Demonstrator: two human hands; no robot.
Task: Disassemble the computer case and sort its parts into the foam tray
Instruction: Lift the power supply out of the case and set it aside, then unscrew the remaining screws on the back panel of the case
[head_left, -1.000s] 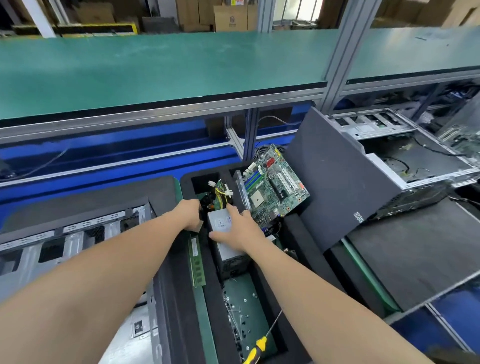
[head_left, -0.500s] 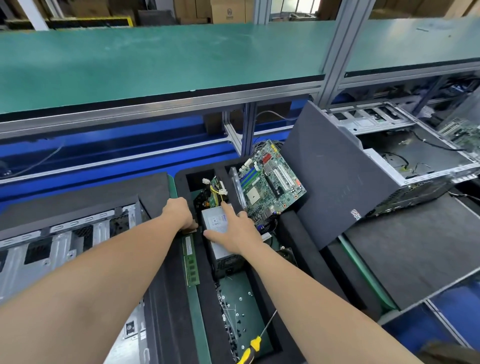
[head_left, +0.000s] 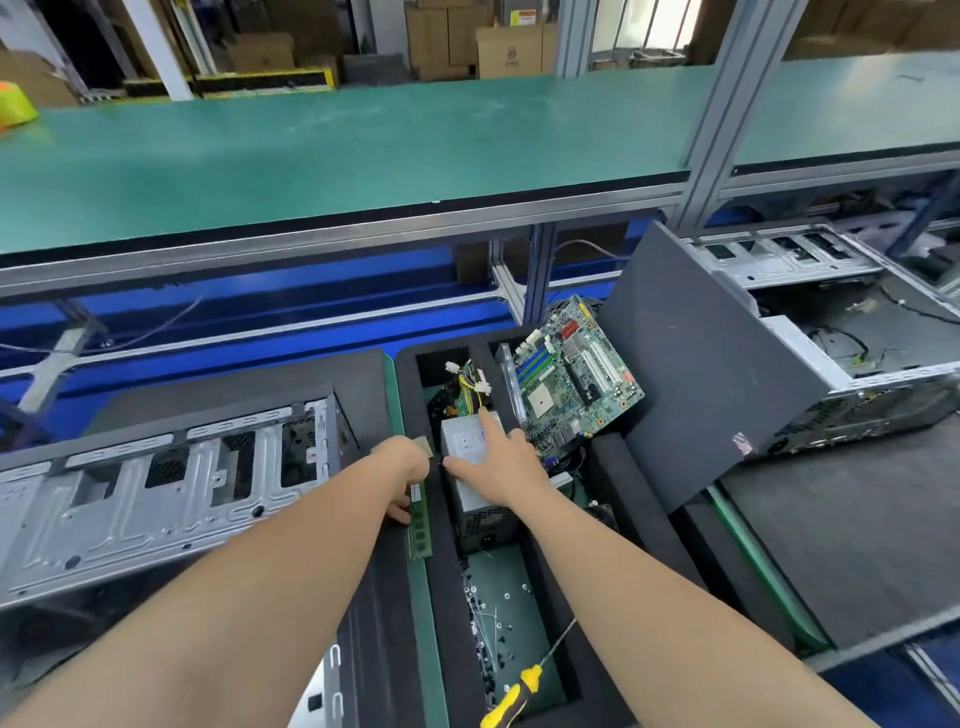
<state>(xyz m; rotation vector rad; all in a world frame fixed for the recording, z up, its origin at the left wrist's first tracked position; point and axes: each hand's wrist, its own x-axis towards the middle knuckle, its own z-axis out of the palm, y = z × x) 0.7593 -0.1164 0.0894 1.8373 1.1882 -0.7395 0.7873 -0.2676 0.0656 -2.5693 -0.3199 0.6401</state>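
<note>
Chip (head_left: 426, 446) in left hand (head_left: 402, 467), right hand (head_left: 501, 462) on PSU (head_left: 480, 512)

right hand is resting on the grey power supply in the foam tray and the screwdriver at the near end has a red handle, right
Not quite. The head view shows the screwdriver has a yellow and black handle, not red. The rest stands: the right hand rests on the grey power supply in the foam tray.
</note>
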